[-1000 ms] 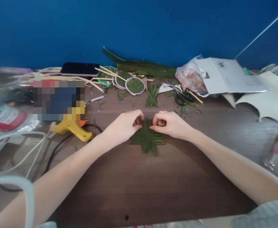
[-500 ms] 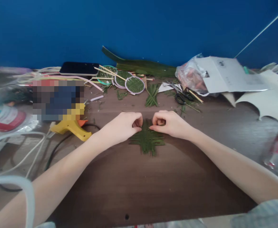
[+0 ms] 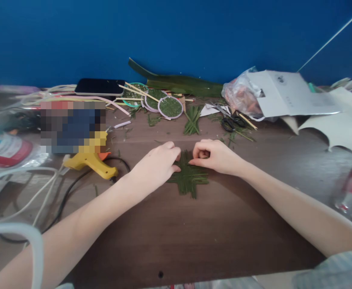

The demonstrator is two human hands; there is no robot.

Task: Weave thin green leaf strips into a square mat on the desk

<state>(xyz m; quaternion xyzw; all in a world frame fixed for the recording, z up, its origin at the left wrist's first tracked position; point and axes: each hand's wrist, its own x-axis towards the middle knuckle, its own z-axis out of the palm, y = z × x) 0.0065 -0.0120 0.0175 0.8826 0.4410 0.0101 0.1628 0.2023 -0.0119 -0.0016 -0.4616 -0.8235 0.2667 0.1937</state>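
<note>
A cross-shaped mat of woven green leaf strips [image 3: 190, 182] lies flat on the brown table, its strip ends sticking out on the sides and at the bottom. My left hand [image 3: 159, 164] is over its upper left edge, thumb and fingers curled in on the strips there. On the opposite side my right hand [image 3: 219, 157] pinches at the upper right edge, the other fingers curled into the palm. The exact strip between either set of fingertips is too small to make out. Beyond my hands lies a bundle of loose cut leaf strips [image 3: 192, 120].
Round leaf-filled fans on sticks [image 3: 170, 107] lie at the back, before a long leaf [image 3: 184, 85]. Black-handled scissors [image 3: 228, 123] rest right of them. A yellow glue gun [image 3: 93, 160] and cables are at left, with a phone [image 3: 100, 86] behind. White card [image 3: 296, 96] stands at right.
My left hand has shifted slightly, its knuckles turned up and its thumb lower along the weave. My right hand stays pinched in nearly the same place.
</note>
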